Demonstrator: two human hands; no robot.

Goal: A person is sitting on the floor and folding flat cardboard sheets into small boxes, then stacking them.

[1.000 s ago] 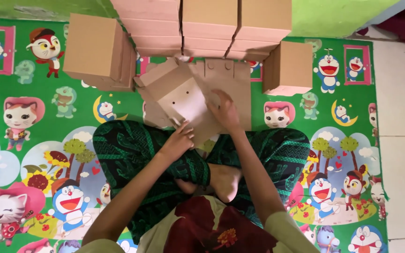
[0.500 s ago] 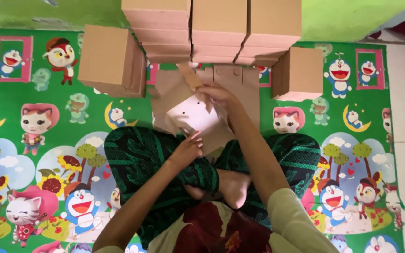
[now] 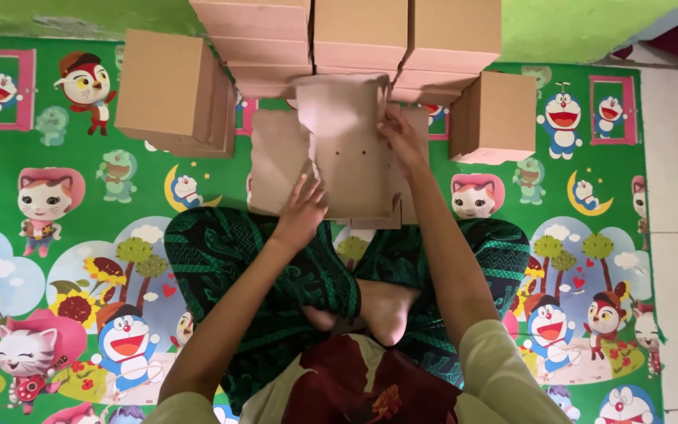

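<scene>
Near the far edge of the cartoon-printed play mat (image 3: 64, 235), just in front of the person's crossed legs in green patterned trousers (image 3: 276, 267), a flat die-cut cardboard blank (image 3: 347, 161) lies partly raised, its long axis running away from the person toward the wall of finished boxes. The left hand (image 3: 301, 212) rests on the blank's near left part, fingers spread apart and pressing flat on the card rather than gripping it. The right hand (image 3: 403, 141) sits further out along the right side, fingers drawn together and pinched on the edge of the upper flap, which stands lifted and curls back toward the stacked boxes (image 3: 355, 35) (whether the thumb is under the flap cannot be told from this view). So the blank lies straight ahead of both hands, with the left hand nearer the person's body at its near end and the right hand nearer the raised far flap. A closed box (image 3: 168, 90) stands at the far left of the mat, touching a few flat pieces beneath it, and another closed box (image 3: 492, 116) stands just beside the blank on the right, close to the right wrist
</scene>
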